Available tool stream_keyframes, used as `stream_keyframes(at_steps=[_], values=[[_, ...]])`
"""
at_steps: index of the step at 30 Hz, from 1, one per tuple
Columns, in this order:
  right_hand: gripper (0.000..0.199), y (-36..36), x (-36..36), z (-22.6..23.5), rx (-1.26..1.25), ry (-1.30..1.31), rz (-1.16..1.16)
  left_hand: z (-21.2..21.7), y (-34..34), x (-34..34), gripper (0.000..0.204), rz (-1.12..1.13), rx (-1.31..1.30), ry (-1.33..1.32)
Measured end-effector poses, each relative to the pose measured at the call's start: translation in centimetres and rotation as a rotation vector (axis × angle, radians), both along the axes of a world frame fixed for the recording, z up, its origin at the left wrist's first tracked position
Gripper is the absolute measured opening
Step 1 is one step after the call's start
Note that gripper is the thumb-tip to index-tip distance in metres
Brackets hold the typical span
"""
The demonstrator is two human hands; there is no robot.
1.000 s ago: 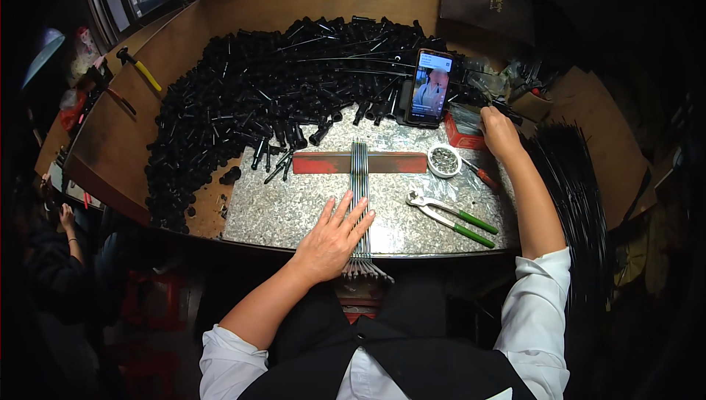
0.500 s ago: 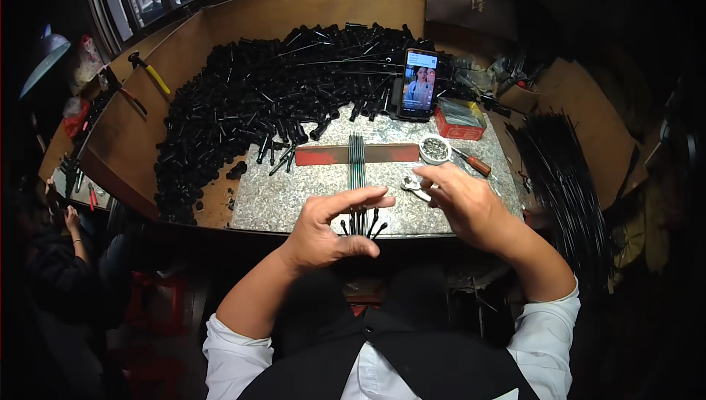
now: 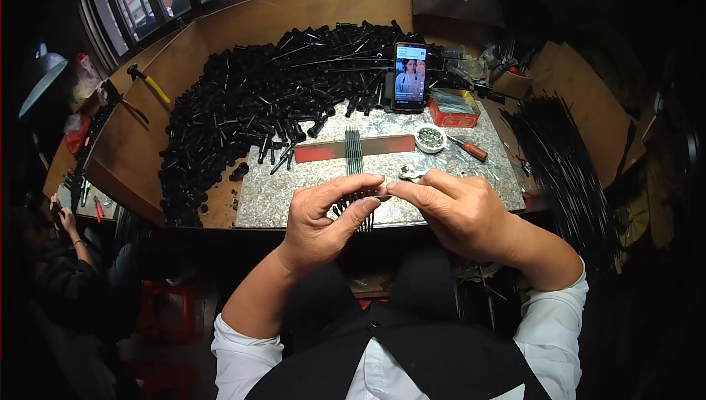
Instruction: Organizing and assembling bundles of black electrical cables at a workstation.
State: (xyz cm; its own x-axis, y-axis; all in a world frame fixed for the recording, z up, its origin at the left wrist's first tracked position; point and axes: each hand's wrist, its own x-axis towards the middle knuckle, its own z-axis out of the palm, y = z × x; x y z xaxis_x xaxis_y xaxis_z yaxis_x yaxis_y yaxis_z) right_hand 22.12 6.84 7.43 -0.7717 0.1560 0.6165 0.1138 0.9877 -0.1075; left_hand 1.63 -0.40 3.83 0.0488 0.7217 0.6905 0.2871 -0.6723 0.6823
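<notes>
My left hand [image 3: 323,212] curls over the near end of a row of thin dark rods [image 3: 354,151], thumb and index bent toward each other. My right hand [image 3: 460,205] meets it from the right in a pinch. A thin dark sliver shows between the two hands' fingertips; the fingers hide the rest of it. The rods rest across a red and brown bar [image 3: 316,152], their black ends hanging past the board's front edge under my left hand. Close beyond my right fingers lies a silvery metal tool [image 3: 410,173], partly covered.
A speckled stone slab [image 3: 272,194] carries a white cup of small metal bits [image 3: 430,137], a screwdriver [image 3: 474,151], a red box [image 3: 452,109] and a propped phone [image 3: 409,80]. Black tubular parts [image 3: 235,98] are heaped behind; long black rods [image 3: 559,165] stand right. Another person's hand [image 3: 68,220] shows far left.
My right hand has moved left and closed its fingertips against those of my left hand. My left thumb and index have drawn together. The view has shifted slightly.
</notes>
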Motion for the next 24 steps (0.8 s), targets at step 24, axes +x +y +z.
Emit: stream_keyframes(at_steps=[24], values=[[0.043,-0.02,-0.42,0.22,0.064,0.007,-0.027,-0.31,0.46,-0.90,0.012,0.000,0.030,0.052]])
